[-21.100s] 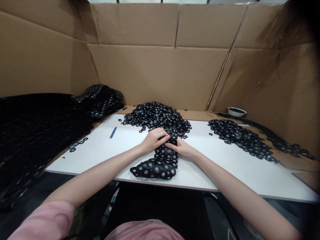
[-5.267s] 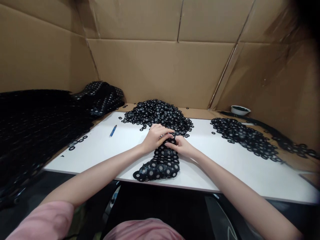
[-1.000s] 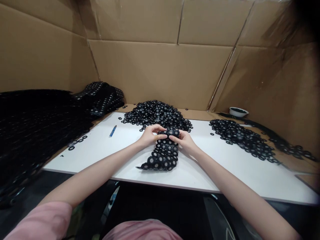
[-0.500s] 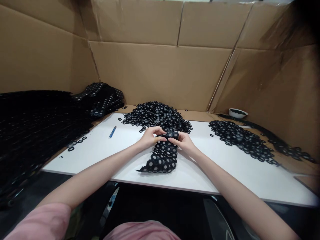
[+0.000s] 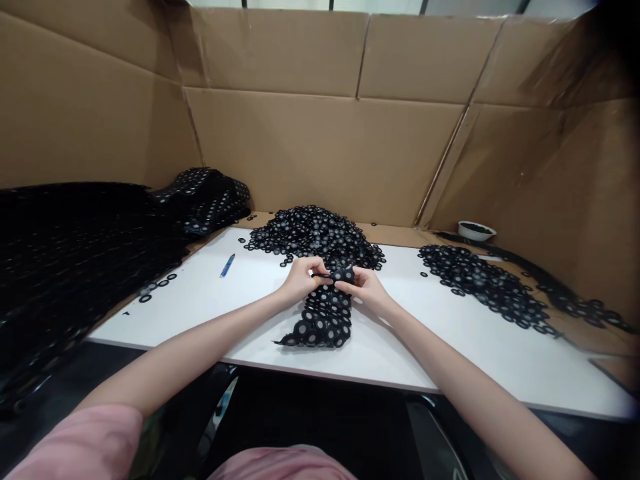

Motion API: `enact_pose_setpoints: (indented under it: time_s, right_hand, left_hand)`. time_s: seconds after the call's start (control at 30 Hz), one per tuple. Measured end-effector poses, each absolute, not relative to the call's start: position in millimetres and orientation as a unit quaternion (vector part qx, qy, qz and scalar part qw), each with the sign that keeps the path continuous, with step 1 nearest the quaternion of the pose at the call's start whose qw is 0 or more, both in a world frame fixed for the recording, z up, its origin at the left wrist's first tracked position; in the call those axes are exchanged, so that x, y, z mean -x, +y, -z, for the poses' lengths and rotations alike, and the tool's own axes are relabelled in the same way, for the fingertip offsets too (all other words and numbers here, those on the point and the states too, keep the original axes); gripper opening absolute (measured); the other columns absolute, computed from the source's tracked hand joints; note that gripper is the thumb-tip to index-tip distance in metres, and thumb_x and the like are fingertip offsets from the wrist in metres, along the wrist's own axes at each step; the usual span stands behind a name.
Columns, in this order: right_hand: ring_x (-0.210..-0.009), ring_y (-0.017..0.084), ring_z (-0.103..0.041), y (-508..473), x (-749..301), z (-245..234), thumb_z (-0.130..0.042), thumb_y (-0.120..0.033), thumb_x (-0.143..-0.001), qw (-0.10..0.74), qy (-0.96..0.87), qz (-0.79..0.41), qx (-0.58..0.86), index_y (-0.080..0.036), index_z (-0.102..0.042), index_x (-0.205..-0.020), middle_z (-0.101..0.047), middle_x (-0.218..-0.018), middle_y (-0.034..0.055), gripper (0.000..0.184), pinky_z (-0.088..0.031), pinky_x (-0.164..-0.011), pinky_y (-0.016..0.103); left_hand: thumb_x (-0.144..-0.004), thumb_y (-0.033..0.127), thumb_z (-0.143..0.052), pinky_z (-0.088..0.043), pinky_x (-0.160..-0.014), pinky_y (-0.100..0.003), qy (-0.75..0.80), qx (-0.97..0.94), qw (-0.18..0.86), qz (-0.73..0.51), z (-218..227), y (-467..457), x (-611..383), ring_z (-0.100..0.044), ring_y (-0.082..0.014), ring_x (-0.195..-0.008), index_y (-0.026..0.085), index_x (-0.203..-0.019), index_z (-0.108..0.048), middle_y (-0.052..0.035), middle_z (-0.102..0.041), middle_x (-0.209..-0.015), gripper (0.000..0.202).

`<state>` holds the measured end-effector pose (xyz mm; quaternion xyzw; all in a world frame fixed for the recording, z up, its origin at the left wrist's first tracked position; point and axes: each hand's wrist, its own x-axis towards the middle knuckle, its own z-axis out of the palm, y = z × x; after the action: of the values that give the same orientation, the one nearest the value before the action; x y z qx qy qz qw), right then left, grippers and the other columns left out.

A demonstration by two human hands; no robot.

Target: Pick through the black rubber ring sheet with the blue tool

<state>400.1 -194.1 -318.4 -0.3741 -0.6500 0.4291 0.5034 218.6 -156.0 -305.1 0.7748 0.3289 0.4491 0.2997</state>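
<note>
A black sheet of joined rings with pale round centres (image 5: 325, 317) hangs down from my hands onto the white board, its lower left corner trailing to a point. My left hand (image 5: 303, 279) pinches the sheet's upper edge between thumb and fingers. On the other side, my right hand (image 5: 364, 287) grips the same edge, thumb in front and fingers behind. Between the two hands the edge is bent into a fold. Right behind them rises a heap of loose black rings (image 5: 315, 230).
More loose rings (image 5: 485, 283) lie on the right of the white board (image 5: 400, 347). A small white bowl (image 5: 476, 231) stands behind them. To the left are a blue pen-like tool (image 5: 227, 265) and a large black pile of perforated sheets (image 5: 75, 260). Cardboard walls (image 5: 310, 147) enclose the back and sides.
The sheet's top edge has been folded over more between my hands, and my right hand has turned slightly. The camera view has tilted up a little.
</note>
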Motion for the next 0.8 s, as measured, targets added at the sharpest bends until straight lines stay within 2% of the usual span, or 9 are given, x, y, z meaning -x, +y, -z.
enact_pose_setpoints:
  time_s: [0.17, 0.3, 0.37, 0.47, 0.53, 0.7, 0.8]
  right_hand:
    - [-0.061, 0.013, -0.050, -191.3, -402.9, 320.2, -0.075, -0.041, -0.068, 0.507, -0.643, -0.436, 0.374, -0.018, -0.060, -0.077, -0.059, -0.069, -0.0007, 0.030, -0.038, -0.057, 0.027]
    - [-0.062, 0.014, -0.052, -191.3, -405.3, 323.2, -0.075, -0.041, -0.068, 0.489, -0.642, -0.452, 0.380, -0.016, -0.063, -0.079, -0.060, -0.069, 0.0002, 0.030, -0.039, -0.057, 0.027]
    - [-0.067, 0.016, -0.056, -192.8, -404.7, 325.4, -0.075, -0.040, -0.070, 0.475, -0.647, -0.465, 0.374, -0.016, -0.065, -0.083, -0.064, -0.076, 0.0020, 0.030, -0.043, -0.061, 0.029]
    - [-0.085, 0.021, -0.061, -195.1, -402.3, 328.2, -0.073, -0.039, -0.073, 0.468, -0.656, -0.475, 0.355, -0.018, -0.066, -0.099, -0.068, -0.096, 0.0052, 0.033, -0.047, -0.077, 0.034]
    - [-0.093, 0.023, -0.061, -195.8, -401.4, 329.0, -0.070, -0.039, -0.076, 0.467, -0.665, -0.465, 0.351, -0.019, -0.066, -0.102, -0.068, -0.102, 0.0060, 0.033, -0.048, -0.082, 0.037]
    - [-0.095, 0.025, -0.061, -194.6, -403.1, 327.6, -0.067, -0.039, -0.079, 0.449, -0.707, -0.401, 0.372, -0.018, -0.064, -0.104, -0.068, -0.104, 0.0071, 0.033, -0.049, -0.083, 0.038]
    - [-0.092, 0.024, -0.061, -194.4, -404.5, 326.5, -0.065, -0.039, -0.079, 0.433, -0.725, -0.372, 0.386, -0.017, -0.064, -0.100, -0.068, -0.100, 0.0063, 0.030, -0.049, -0.082, 0.037]
  left_hand:
    - [-0.067, 0.029, -0.074, -0.043, -0.070, -0.028, 0.329, -0.777, 0.287, -0.453, 303.8, -156.4, -217.4, -0.059, -0.0163, -0.072, 0.015, -0.070, -0.065, -0.0002, -0.065, -0.072, 0.016]
    - [-0.068, 0.030, -0.075, -0.046, -0.079, -0.030, 0.318, -0.782, 0.280, -0.457, 302.4, -155.6, -216.1, -0.062, -0.0189, -0.084, 0.017, -0.085, -0.069, -0.0026, -0.069, -0.087, 0.023]
    - [-0.071, 0.033, -0.074, -0.046, -0.080, -0.030, 0.306, -0.793, 0.264, -0.456, 302.9, -155.4, -215.6, -0.062, -0.0191, -0.086, 0.017, -0.088, -0.070, -0.0032, -0.070, -0.090, 0.023]
    - [-0.077, 0.036, -0.069, -0.045, -0.079, -0.029, 0.286, -0.809, 0.242, -0.453, 304.3, -155.5, -214.8, -0.062, -0.0182, -0.085, 0.018, -0.088, -0.071, -0.0033, -0.070, -0.090, 0.021]
    - [-0.080, 0.036, -0.066, -0.045, -0.078, -0.029, 0.280, -0.815, 0.237, -0.448, 305.0, -155.6, -214.2, -0.061, -0.0177, -0.083, 0.018, -0.087, -0.071, -0.0033, -0.069, -0.088, 0.020]
    - [-0.080, 0.035, -0.066, -0.044, -0.079, -0.028, 0.268, -0.820, 0.211, -0.460, 303.9, -154.8, -213.3, -0.059, -0.0175, -0.088, 0.019, -0.086, -0.073, -0.0043, -0.065, -0.090, 0.019]
    - [-0.078, 0.033, -0.068, -0.042, -0.073, -0.027, 0.283, -0.818, 0.219, -0.451, 302.9, -153.3, -213.1, -0.058, -0.0167, -0.082, 0.019, -0.080, -0.072, -0.0029, -0.066, -0.082, 0.015]
